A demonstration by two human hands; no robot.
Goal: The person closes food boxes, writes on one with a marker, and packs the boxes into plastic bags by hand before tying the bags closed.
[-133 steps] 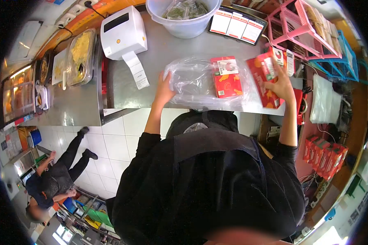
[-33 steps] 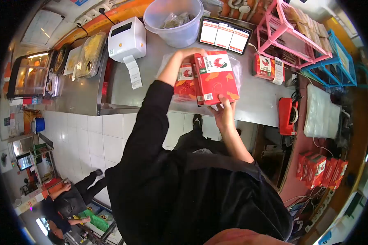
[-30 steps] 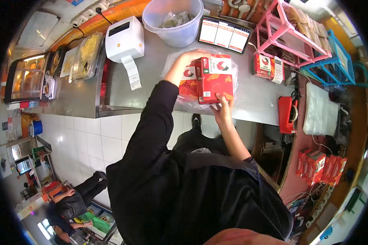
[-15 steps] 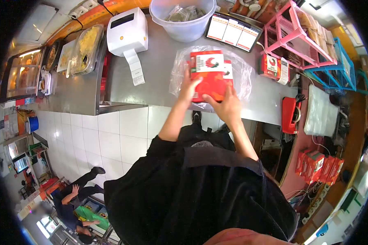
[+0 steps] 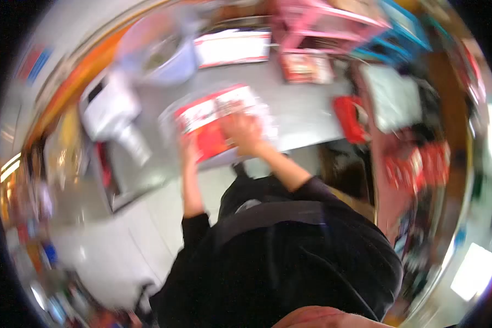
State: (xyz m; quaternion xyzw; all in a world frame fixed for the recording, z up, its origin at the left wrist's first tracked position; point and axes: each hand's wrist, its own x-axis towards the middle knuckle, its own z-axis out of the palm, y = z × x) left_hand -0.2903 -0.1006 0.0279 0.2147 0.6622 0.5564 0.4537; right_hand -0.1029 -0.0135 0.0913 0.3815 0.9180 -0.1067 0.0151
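The frame is heavily blurred by motion. Red and white boxes lie on a clear plastic bag near the front edge of the steel counter. At the left side of the boxes is my left hand, its fingers smeared. My right hand rests on the right part of the boxes, fingers spread. How firmly either hand touches them cannot be made out.
Behind the boxes are a plastic tub and a tablet. A white printer stands left. Toward the right are another red box, a red tape dispenser, a pink rack and plastic bags.
The whole view has swung, so the counter appears tilted and shifted left. My right hand has moved from the boxes' lower edge onto their top. My left hand remains at their left side.
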